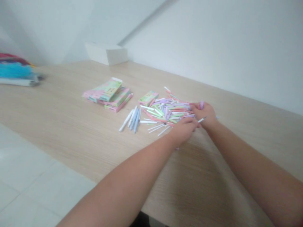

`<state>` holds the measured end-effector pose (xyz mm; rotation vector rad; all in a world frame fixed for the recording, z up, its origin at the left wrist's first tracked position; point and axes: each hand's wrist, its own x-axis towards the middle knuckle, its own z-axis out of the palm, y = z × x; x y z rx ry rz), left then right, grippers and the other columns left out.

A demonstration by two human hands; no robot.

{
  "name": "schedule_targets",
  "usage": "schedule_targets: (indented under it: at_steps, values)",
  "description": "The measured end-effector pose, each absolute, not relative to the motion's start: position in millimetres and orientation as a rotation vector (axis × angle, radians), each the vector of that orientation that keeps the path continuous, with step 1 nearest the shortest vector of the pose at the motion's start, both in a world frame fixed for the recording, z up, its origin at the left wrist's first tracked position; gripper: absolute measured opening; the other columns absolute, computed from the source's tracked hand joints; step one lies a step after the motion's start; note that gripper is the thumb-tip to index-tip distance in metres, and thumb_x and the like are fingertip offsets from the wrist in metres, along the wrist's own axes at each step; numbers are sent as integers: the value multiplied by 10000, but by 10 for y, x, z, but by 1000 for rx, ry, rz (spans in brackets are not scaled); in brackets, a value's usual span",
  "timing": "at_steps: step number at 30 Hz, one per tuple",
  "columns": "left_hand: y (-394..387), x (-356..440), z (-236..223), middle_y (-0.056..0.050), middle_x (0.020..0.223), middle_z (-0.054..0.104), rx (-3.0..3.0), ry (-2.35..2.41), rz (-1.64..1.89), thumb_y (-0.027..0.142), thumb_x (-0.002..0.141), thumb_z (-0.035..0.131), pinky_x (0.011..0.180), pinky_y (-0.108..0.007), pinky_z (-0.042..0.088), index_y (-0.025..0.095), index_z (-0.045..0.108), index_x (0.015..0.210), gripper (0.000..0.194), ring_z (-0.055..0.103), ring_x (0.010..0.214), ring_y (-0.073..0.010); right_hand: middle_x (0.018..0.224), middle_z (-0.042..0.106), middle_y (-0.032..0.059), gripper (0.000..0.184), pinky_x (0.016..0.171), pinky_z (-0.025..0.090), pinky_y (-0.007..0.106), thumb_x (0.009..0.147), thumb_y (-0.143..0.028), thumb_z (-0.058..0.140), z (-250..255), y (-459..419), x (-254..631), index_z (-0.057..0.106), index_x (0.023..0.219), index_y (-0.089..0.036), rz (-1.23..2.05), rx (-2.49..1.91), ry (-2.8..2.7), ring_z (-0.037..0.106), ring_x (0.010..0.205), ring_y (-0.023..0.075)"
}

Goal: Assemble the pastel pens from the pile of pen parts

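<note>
Wooden tabletop (59,104): left hand (183,130), right hand (203,114) half-curled on pastel pens (165,112).

Loose heap of slim pastel pens (168,112), lilac, pink, green and white, lying crisscross, unsorted. Smaller bunch of blue-and-white pens (132,119) just left of heap, roughly parallel. One thin pen (202,119) poking out of right hand (204,115), tip angled left.

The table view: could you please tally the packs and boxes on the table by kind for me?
Pink-and-green packs in the stack: 3
Green pack beside the loose pens: 1
White box by the wall: 1
Total: 5 (any packs hidden in the stack not counted)
</note>
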<state>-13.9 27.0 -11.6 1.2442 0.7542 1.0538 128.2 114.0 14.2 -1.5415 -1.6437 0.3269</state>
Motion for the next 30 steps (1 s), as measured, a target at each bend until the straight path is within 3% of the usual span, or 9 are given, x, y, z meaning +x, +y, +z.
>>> schedule_targets:
  at_steps: [5,8,11,18,23,25,27,30]
  values:
    - [296,-166,-93,38,679,488,1278,809,1055,315,880,522,563,-234,370,188,578,797,162,458,590,-97,910,754,68,389,823,632,408,754,-370,789,71,694,1311,422,693,-257,754,-1191,-1164,746,960,262]
    - [246,-195,-59,23,709,541,1454,870,1009,292,890,526,649,-241,421,193,556,769,159,510,682,-116,997,762,75,427,901,632,465,774,-405,815,29,267,1341,420,708,-257,792,-1138,-1170,745,1034,283]
    - [197,-187,-67,11,748,582,1545,877,954,296,909,508,705,-253,452,195,547,776,171,538,739,-130,955,764,49,444,929,634,500,767,-413,866,20,-72,1337,448,752,-265,827,-1047,-1171,735,1089,297]
    - [112,-116,-84,-24,913,676,1739,826,890,271,926,490,836,-268,499,174,605,844,171,610,880,-140,874,765,4,468,897,660,427,772,-405,880,38,-342,1327,442,761,-242,760,-1030,-1158,764,1032,239]
    - [36,-331,125,-96,1052,711,2157,951,890,379,988,373,919,-345,489,173,677,947,369,634,1000,-216,876,787,37,509,888,664,403,760,-444,880,71,-383,1421,421,703,-231,742,-1115,-1151,781,970,231]
    - [43,-513,228,-104,1136,704,2276,1109,825,368,905,495,915,-354,485,184,680,1069,308,631,1028,-240,897,799,60,514,892,664,392,756,-450,881,83,-430,1494,420,685,-233,749,-1146,-1148,779,987,244]
    - [66,-701,311,-49,1015,728,2293,1091,461,364,819,587,787,-319,490,224,701,1012,264,647,885,-218,915,807,72,510,897,665,394,761,-441,880,73,-498,1586,421,670,-237,773,-1180,-1159,777,1002,259]
    - [88,-895,370,-1,977,734,2295,1013,74,466,687,748,704,-292,464,270,706,1051,416,643,818,-204,916,808,68,510,899,666,413,749,-430,889,11,-609,1723,424,657,-241,808,-1226,-1145,774,1018,273]
